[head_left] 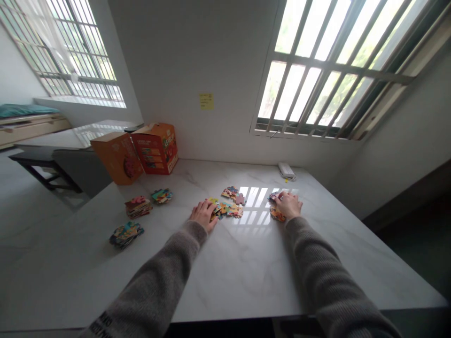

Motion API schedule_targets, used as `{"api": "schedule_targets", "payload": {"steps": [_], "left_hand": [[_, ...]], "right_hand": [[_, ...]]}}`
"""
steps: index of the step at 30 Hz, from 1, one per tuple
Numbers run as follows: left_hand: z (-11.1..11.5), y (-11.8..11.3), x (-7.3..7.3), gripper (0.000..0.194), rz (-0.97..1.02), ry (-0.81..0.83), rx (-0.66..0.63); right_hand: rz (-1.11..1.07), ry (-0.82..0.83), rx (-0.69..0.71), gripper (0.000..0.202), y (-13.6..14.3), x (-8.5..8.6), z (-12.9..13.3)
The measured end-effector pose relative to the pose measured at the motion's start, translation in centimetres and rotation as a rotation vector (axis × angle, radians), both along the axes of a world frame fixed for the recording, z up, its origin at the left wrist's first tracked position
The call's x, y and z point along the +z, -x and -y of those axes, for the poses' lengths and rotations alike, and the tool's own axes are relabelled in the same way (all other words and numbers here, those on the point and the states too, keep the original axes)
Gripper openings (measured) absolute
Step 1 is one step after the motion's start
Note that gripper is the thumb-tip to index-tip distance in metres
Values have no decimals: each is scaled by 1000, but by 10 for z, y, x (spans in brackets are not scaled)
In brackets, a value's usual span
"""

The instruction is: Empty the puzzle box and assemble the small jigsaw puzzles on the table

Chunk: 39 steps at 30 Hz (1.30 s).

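Note:
My left hand is at the left end of a loose heap of jigsaw puzzle pieces, its fingers curled round several of them. Just behind that heap lies another small group of puzzle pieces. Over on the right, my right hand has its fingers bent down onto dark puzzle pieces; the fingertips are partly hidden. Orange puzzle pieces lie under and beside that hand's near side.
On the left of the white marble-look table stand puzzle stacks: reddish, blue-yellow and teal. An open orange box stands at the back left. A white packet lies near the wall, below a barred window.

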<state>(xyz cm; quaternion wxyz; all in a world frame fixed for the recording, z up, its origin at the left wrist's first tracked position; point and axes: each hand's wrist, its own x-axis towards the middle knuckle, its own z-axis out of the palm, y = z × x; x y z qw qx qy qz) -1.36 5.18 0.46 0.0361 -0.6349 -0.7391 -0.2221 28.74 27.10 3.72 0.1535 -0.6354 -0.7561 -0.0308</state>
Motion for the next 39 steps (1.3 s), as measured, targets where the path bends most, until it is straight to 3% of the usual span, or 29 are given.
{"api": "schedule_targets", "payload": {"steps": [4, 7, 10, 13, 16, 21, 26, 29, 34, 39], "left_hand": [[0, 12, 2, 52, 50, -1, 132], [0, 25, 0, 55, 74, 62, 150], [-1, 32, -2, 38, 90, 59, 68], [-2, 30, -1, 23, 105, 1, -16], [-1, 25, 1, 18, 100, -13, -73], [0, 25, 1, 9, 114, -43, -113], [-4, 28, -5, 42, 152, -88, -4], [-4, 29, -6, 54, 133, -19, -23], [0, 32, 3, 45, 131, 21, -90], [3, 29, 16, 31, 167, -161, -90]], "right_hand": [[-16, -64, 108, 29, 18, 1, 13], [-50, -109, 426, 24, 54, -4, 44], [-123, -122, 780, 22, 97, -14, 87], [-189, -112, 942, 29, 130, -24, 121], [-227, -72, 945, 31, 147, -29, 132], [-240, 7, 915, 21, 151, -31, 122], [-229, 7, 963, 11, 143, -31, 120], [-263, 12, 1014, 11, 139, -34, 119], [-358, -2, 1004, 19, 133, -32, 121], [-412, -7, 1075, 32, 114, -14, 131]]}}
